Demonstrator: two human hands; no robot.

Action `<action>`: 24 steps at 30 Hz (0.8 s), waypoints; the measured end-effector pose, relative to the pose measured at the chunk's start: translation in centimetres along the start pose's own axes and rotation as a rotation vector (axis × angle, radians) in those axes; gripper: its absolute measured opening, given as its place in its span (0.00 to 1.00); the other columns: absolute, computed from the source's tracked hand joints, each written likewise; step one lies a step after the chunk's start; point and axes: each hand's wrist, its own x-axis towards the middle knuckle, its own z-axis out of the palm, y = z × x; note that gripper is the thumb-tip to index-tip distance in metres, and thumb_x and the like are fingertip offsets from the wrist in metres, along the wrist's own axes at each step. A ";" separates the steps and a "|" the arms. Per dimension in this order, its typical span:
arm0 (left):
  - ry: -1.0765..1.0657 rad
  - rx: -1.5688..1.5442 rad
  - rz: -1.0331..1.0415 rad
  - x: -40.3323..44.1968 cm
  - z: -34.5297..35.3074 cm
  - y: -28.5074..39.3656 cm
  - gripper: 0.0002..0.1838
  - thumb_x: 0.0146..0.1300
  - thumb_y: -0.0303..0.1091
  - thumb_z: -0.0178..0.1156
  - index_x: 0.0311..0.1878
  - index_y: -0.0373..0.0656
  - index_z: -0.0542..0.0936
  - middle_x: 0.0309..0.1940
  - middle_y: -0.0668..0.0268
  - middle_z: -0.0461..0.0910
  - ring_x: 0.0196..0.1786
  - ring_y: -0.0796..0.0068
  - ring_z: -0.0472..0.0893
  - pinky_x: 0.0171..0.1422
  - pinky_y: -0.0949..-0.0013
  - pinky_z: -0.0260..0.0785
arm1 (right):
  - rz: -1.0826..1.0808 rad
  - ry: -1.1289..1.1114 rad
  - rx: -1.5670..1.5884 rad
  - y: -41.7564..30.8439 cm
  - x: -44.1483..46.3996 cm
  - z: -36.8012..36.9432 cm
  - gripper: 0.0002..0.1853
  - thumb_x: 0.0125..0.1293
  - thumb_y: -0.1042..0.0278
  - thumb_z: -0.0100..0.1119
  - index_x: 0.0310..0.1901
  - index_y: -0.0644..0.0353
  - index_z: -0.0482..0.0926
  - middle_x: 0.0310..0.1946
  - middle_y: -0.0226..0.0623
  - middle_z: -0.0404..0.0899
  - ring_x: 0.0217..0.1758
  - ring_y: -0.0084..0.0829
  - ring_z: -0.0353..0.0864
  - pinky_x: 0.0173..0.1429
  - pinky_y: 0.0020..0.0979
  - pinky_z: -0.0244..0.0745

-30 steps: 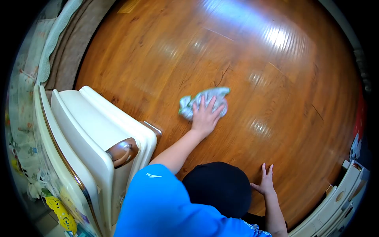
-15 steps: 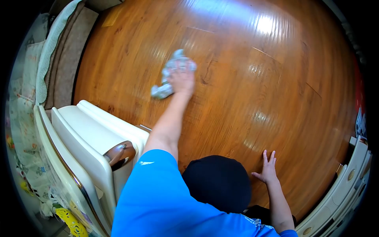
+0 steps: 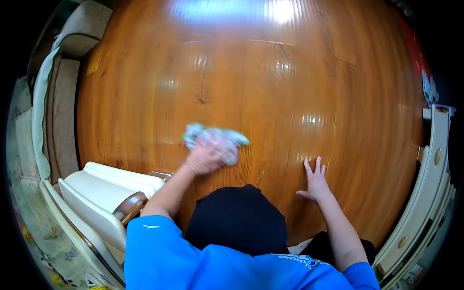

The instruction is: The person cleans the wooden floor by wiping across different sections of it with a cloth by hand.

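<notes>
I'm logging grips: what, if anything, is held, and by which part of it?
The left hand holds a cloth down around its middle, both ends sticking out; the right hand holds nothing.

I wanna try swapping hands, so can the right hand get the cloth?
Probably yes: only floor shows between the right hand and the cloth, though the left hand covers part of it, so maybe just an edge.

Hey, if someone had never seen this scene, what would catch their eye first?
Likely the crumpled grey-white cloth under the bare left hand, near the middle of the glossy brown wood-grain floor. Next, the bright blue shirt along the bottom edge, with a rounded black fabric shape above it. A white-and-blue glare shines on the floor at the top.
</notes>
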 end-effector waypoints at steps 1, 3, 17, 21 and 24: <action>0.027 0.081 -0.110 -0.4 0.1 -2.6 0.33 0.56 0.52 0.61 0.68 0.71 0.67 0.74 0.62 0.55 0.75 0.42 0.53 0.69 0.28 0.47 | 0.006 -0.011 0.017 0.0 -0.1 0.1 0.66 0.42 0.50 0.80 0.76 0.49 0.39 0.74 0.65 0.28 0.74 0.70 0.42 0.76 0.48 0.52; 0.139 0.112 -0.487 0.0 1.0 -8.3 0.32 0.59 0.53 0.60 0.68 0.69 0.66 0.75 0.63 0.54 0.74 0.41 0.53 0.69 0.29 0.48 | 0.004 0.004 -0.004 -0.1 0.0 0.1 0.66 0.43 0.50 0.79 0.76 0.48 0.39 0.74 0.65 0.28 0.74 0.70 0.42 0.76 0.48 0.52; 0.008 -0.254 0.077 16.4 -1.1 15.6 0.30 0.60 0.43 0.60 0.67 0.65 0.67 0.74 0.57 0.55 0.74 0.37 0.51 0.68 0.26 0.47 | 0.012 0.079 -0.047 0.4 -0.1 1.0 0.63 0.44 0.48 0.78 0.76 0.46 0.41 0.75 0.62 0.34 0.74 0.69 0.45 0.75 0.48 0.54; 0.305 -0.547 0.134 14.6 -0.1 14.4 0.26 0.55 0.25 0.61 0.60 0.48 0.74 0.65 0.53 0.67 0.69 0.44 0.64 0.70 0.45 0.58 | -0.125 0.245 0.224 2.9 -0.1 2.0 0.47 0.50 0.58 0.74 0.71 0.53 0.59 0.74 0.57 0.46 0.73 0.63 0.53 0.74 0.47 0.56; 0.536 -0.505 -0.059 12.2 -2.0 10.2 0.23 0.53 0.16 0.54 0.54 0.41 0.76 0.55 0.51 0.72 0.59 0.48 0.72 0.64 0.55 0.66 | -0.209 0.633 0.634 4.6 1.5 4.2 0.33 0.56 0.63 0.69 0.64 0.57 0.68 0.67 0.53 0.63 0.70 0.51 0.63 0.72 0.42 0.62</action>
